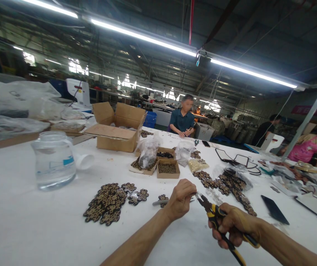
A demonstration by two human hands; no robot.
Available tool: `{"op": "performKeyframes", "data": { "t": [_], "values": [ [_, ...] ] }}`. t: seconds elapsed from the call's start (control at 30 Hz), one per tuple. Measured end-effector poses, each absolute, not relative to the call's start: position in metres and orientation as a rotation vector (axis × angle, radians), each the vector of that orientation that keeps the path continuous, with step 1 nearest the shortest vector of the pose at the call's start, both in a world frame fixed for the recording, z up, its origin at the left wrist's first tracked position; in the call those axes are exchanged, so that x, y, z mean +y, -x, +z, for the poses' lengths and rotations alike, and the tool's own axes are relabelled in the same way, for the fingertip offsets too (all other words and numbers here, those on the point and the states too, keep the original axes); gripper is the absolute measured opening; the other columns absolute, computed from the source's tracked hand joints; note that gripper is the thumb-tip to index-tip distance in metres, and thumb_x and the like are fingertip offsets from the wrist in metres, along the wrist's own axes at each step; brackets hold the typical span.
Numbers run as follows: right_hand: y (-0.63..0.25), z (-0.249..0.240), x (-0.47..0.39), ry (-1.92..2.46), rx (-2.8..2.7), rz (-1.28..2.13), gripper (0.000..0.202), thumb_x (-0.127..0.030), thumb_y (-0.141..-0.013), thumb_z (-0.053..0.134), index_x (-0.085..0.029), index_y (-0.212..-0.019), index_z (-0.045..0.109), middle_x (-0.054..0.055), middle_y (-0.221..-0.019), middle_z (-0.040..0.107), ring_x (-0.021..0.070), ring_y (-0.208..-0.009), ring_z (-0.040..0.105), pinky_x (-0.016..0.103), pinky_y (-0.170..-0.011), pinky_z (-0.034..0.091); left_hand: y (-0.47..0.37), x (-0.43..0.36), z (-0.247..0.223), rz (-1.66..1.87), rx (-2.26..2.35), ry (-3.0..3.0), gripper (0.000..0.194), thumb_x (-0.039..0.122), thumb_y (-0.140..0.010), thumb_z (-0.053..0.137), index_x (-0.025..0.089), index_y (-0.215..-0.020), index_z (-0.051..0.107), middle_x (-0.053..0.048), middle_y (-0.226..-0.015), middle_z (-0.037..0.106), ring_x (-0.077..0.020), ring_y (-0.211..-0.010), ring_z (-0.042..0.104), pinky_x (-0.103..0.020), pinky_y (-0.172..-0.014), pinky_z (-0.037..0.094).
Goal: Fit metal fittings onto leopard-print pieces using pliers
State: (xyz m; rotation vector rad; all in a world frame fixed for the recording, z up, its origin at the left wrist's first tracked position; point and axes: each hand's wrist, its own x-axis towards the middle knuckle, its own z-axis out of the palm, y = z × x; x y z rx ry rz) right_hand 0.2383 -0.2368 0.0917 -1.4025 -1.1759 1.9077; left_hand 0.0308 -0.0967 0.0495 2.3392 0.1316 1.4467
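My right hand (232, 223) is wrapped round the black and yellow handles of a pair of pliers (212, 212). The jaws point up and left, close to the fingertips of my left hand (181, 197). Those fingers are pinched together on something too small to make out at the plier tips. Beneath my left hand lie a grey pen-like tool (157, 203) and a leopard-print flower-shaped patch (163, 200). A pile of such patches (105, 203) is on the table to the left, and more patches (233, 184) lie in a heap to the right.
Small boxes of metal bits (167, 169) stand ahead, with an open carton (116, 138) behind them. A water jug (53, 160) is at the left. A dark phone (275, 209) and wire frames (310, 204) lie right. A co-worker (182, 117) sits across the table.
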Motion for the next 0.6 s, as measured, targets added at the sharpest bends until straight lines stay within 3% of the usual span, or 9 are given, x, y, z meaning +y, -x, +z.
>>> {"op": "performKeyframes", "data": {
  "t": [0.27,0.6],
  "values": [
    [-0.2374,0.0929,-0.2385,1.379,-1.127,1.929,0.033,-0.016,-0.062,0.059,-0.015,-0.095,0.055,0.005,-0.074,0.065,0.0185,-0.058,0.068,0.014,-0.03,0.019,-0.031,-0.0967,0.0501,1.44,0.135,-2.355,0.016,0.012,-0.093,0.044,0.019,-0.097,0.058,-0.009,-0.089,0.063,-0.022,-0.09,0.056,-0.04,-0.083,0.043],
    [-0.2398,0.0883,-0.24,1.36,-1.13,1.926,0.033,-0.015,-0.064,0.057,-0.012,-0.097,0.058,0.007,-0.075,0.066,0.0179,-0.058,0.068,0.015,-0.03,0.02,-0.0337,-0.0982,0.0469,1.445,0.105,-2.367,0.015,0.012,-0.094,0.044,0.019,-0.095,0.057,-0.009,-0.088,0.063,-0.0217,-0.088,0.055,-0.04,-0.081,0.042]
  ]
}}
